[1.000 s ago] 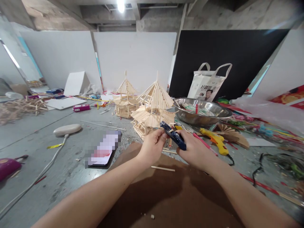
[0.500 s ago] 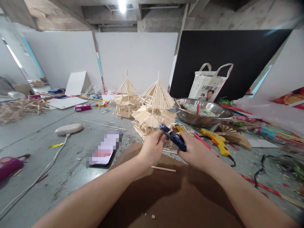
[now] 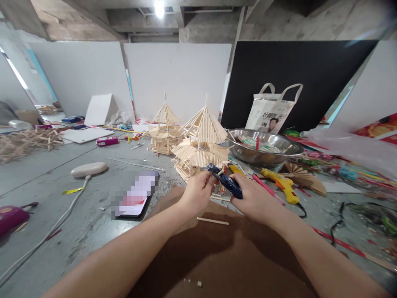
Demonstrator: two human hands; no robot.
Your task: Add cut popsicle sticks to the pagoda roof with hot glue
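My right hand (image 3: 252,194) is closed around a dark blue hand tool (image 3: 229,184), which looks like cutting pliers. Its head points left, beside my left hand (image 3: 198,190). The left fingers are pinched together at the tool, and a short pale end of a thin wooden stick (image 3: 221,170) shows there; most of it is hidden. Just behind both hands stands a pavilion model made of wooden sticks (image 3: 203,142). Another loose stick (image 3: 212,221) lies on the brown cloth (image 3: 217,256) below my wrists.
A second stick pavilion (image 3: 164,132) stands behind on the left. To the right are a steel basin (image 3: 269,155), a yellow glue gun (image 3: 283,186) and a pink pen-like stick (image 3: 268,189). A phone (image 3: 136,196) and a white corded device (image 3: 89,169) lie left. Sticks are piled (image 3: 31,142) far left.
Both hands and the tool stay in nearly the same place. The whole view has shifted very slightly.
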